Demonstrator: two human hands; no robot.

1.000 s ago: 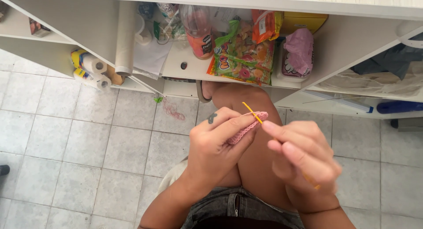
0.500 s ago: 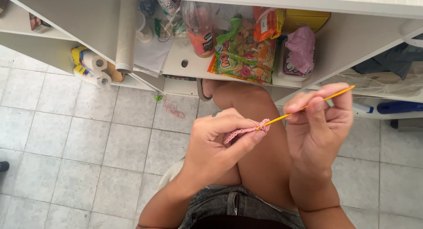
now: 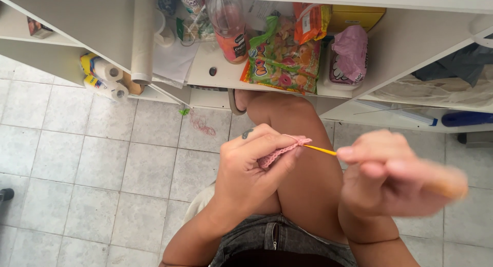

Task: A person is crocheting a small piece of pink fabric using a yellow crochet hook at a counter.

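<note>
My left hand [image 3: 254,167] pinches a small pink crocheted strip [image 3: 280,153] between thumb and fingers, above my bare knee. My right hand [image 3: 395,177], blurred with motion, grips a thin yellow crochet hook [image 3: 319,150] whose tip reaches into the end of the pink strip. A thin pink thread runs over the left index finger. Both hands are in front of my lap, over grey denim shorts [image 3: 272,241].
White shelves [image 3: 215,82] ahead hold a colourful sweets bag [image 3: 280,59], a bottle [image 3: 231,30], a pink bag [image 3: 352,51], a yellow box and paper rolls [image 3: 110,79]. Loose pink thread [image 3: 201,124] lies on the grey tiled floor [image 3: 77,164].
My right hand dropped from its raised position and came closer to the camera, keeping the hook's tip in the pink strip. The left hand stayed nearly still.
</note>
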